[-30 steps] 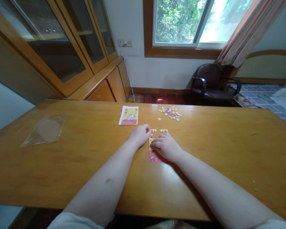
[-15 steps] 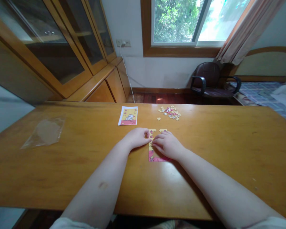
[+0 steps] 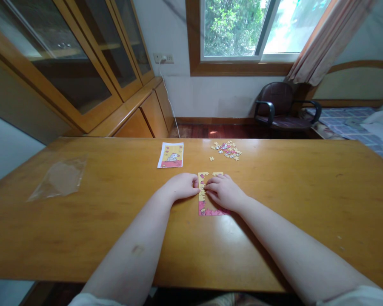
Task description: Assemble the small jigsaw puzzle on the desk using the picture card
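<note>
A partly built jigsaw puzzle point(image 3: 203, 207), yellow above and pink below, lies in the middle of the wooden table point(image 3: 115, 221). My left hand point(image 3: 181, 187) rests against its left edge with fingers curled, fingertips pressing the yellow border. My right hand point(image 3: 225, 192) lies on top of the puzzle, fingers bent and pinched at the same yellow edge, covering most of the puzzle's right part. A pile of loose puzzle pieces point(image 3: 227, 150) sits farther back, with one stray piece point(image 3: 211, 159) beside it.
A small reference picture card point(image 3: 171, 154) lies behind my left hand. A clear plastic bag point(image 3: 61, 177) sits at the table's left. Beyond the table stand a wooden cabinet point(image 3: 83, 76) with glass doors and a dark armchair point(image 3: 282, 108) under the window.
Both hands have drawn closer together at the puzzle's upper left edge. The left hand slid slightly down and toward the puzzle; the view shifted a little.
</note>
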Motion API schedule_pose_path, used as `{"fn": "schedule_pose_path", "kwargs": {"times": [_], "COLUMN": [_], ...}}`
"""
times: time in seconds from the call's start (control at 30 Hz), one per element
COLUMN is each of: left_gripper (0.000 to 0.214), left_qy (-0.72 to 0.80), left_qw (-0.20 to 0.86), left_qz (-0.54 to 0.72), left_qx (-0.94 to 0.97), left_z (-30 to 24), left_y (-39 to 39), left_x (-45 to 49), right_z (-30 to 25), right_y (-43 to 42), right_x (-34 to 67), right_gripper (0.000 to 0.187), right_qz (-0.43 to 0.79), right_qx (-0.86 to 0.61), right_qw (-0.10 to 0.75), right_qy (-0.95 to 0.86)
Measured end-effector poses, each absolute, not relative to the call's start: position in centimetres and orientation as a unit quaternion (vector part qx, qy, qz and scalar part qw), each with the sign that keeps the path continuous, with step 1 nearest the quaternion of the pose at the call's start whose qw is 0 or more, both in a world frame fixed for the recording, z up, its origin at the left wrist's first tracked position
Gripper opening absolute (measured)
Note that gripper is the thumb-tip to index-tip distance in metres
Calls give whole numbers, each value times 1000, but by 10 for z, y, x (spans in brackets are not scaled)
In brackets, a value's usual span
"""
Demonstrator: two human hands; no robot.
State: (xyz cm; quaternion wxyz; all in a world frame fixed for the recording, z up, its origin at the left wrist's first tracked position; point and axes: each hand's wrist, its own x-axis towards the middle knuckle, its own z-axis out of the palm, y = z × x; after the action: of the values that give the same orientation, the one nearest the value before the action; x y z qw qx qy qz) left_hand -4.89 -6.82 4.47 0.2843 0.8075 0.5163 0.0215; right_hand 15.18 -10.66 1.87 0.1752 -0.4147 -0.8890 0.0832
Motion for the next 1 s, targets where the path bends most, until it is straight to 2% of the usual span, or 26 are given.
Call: {"fn": "schedule_pose_path", "kwargs": {"times": [0.37, 0.5, 0.73, 1.0], "left_gripper": [14, 16, 48, 49], "left_qy": [515, 527, 544, 527], "left_qw": [286, 280, 248, 234], "left_qz": [14, 55, 90, 71], "left_qx": [808, 801, 797, 814], "left_z": [48, 46, 39, 31], "left_y": [-69, -68, -66, -63], "left_x": [-47, -46, -48, -48], "right_z": [19, 17, 16, 19], "right_y": [-107, -107, -109, -110], "right_x": [152, 152, 151, 150], "right_gripper": [21, 19, 18, 21], "right_qz": [84, 90, 103, 103], "right_qx": [-408, -390, -354, -357], "right_qw": [179, 186, 179, 170], "right_qy": [-891, -897, -912, -913]}}
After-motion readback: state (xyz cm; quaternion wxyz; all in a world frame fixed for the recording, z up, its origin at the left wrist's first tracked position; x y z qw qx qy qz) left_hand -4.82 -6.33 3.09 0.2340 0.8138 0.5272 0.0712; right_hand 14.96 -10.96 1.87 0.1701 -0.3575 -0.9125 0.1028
